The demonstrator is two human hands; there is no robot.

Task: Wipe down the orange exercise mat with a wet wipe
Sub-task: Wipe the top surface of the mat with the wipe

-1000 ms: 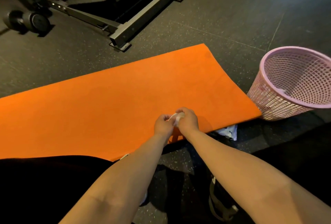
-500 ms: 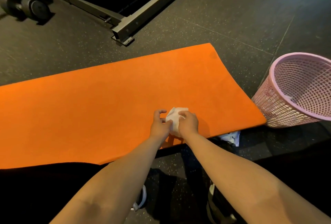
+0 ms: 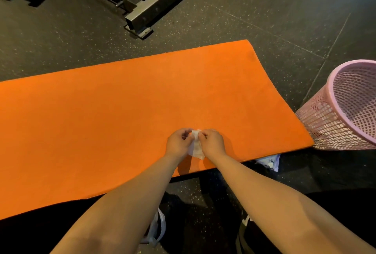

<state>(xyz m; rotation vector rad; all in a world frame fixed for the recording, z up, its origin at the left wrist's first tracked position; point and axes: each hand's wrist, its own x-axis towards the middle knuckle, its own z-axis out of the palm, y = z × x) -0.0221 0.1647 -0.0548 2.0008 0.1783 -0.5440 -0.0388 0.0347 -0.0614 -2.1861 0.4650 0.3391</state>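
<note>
Both hands meet over the near edge of the orange exercise mat (image 3: 122, 111), close to its right end. The left hand (image 3: 179, 142) and the right hand (image 3: 212, 144) each pinch the top of the wet wipe (image 3: 196, 148) with curled fingers. The wipe is bunched and only partly spread, and its loose end hangs toward the person.

What could go wrong, as I judge it:
- The damp sheet may tear or stay clumped if the hands pull it apart too sharply. A clump would touch only a small patch of the mat on each stroke.
- The mat lies loose on the speckled floor (image 3: 264, 20), so a hard push could slide or ruck it.
- A white packet (image 3: 268, 161) pokes out from under the near right corner, so that corner may sit raised and escape the wipe.
- A stroke carried off the right end could knock the pink mesh basket (image 3: 345, 107), which stands just beside it.

The mat's long axis runs left to right, with the right end angled slightly away. Its left end runs out of view. The wipe's longer side runs near to far between the hands.
</note>
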